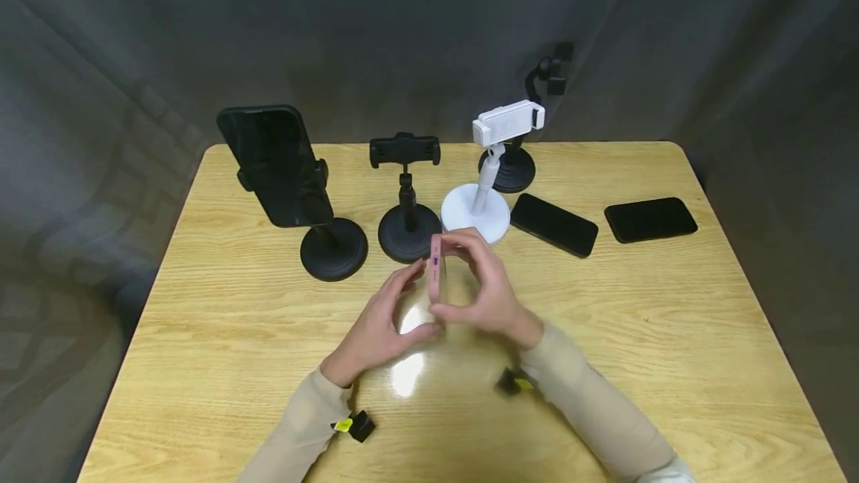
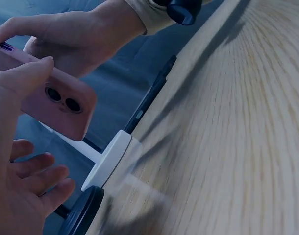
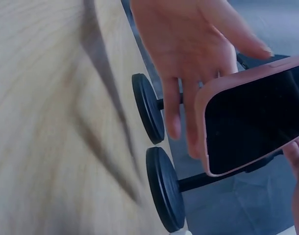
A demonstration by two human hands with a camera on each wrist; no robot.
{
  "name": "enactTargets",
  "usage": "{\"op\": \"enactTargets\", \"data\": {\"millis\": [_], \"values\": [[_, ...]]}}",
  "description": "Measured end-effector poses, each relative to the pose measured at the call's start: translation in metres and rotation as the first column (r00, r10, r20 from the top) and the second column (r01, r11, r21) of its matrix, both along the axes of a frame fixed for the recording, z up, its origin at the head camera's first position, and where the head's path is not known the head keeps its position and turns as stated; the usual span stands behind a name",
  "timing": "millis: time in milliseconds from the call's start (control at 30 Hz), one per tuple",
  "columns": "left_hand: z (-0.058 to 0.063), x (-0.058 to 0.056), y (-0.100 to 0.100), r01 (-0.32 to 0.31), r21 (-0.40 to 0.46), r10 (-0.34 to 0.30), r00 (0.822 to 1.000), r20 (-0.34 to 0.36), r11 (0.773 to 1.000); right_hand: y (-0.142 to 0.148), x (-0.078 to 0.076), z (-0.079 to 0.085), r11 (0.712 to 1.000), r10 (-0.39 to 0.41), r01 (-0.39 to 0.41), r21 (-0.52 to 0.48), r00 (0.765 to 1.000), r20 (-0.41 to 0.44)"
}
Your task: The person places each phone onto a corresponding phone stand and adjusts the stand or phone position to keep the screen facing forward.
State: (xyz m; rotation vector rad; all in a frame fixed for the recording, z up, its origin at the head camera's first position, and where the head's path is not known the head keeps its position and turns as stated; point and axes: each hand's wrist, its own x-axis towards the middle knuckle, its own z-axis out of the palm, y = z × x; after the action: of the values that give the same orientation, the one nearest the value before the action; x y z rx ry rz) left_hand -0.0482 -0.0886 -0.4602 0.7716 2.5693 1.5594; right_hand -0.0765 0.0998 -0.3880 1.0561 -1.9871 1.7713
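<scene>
Four phone holders line the far side of the bench (image 1: 671, 364): the left black stand (image 1: 333, 249), near the far left corner, with a dark phone (image 1: 275, 162) clamped in it; the rear black stand (image 1: 514, 174); the white stand (image 1: 488, 177) in front of that; and the middle black stand (image 1: 408, 200). The last three hold nothing. Over the bench's middle, the right hand (image 1: 486, 289) pinches the pink phone (image 1: 435, 274) by opposite long sides, while the left hand (image 1: 384, 319) has fingers and thumb spread, gripping nothing — whether it touches the phone, I cannot tell. Toward the far right corner lie two flat phones (image 1: 554, 225). The step in hand seems to be readying the pink phone for a vacant stand; the next move probably calls for lining it up — and widening that stand's clamp.
</scene>
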Motion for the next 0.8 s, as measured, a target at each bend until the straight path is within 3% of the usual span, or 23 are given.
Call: {"op": "enactTargets", "data": {"millis": [133,367,467,800], "values": [[0.005,-0.001,0.004,0.038,0.047,-0.04,0.999,0.035,0.998,-0.001,0.0,-0.006,0.997,0.022,-0.022,-0.076,1.0,-0.011],[0.033,0.001,0.006,0.111,0.148,-0.125,0.988,0.087,0.983,0.001,-0.005,-0.031,0.99,0.053,-0.05,-0.132,0.998,0.019],[0.038,0.002,0.006,0.13,0.158,-0.147,0.984,0.101,0.979,0.001,-0.005,-0.035,0.988,0.058,-0.054,-0.148,0.998,0.024],[0.039,0.005,0.009,0.093,0.126,-0.102,0.993,0.062,0.988,-0.001,-0.002,-0.035,0.983,0.046,-0.043,-0.181,0.999,0.016]]}}
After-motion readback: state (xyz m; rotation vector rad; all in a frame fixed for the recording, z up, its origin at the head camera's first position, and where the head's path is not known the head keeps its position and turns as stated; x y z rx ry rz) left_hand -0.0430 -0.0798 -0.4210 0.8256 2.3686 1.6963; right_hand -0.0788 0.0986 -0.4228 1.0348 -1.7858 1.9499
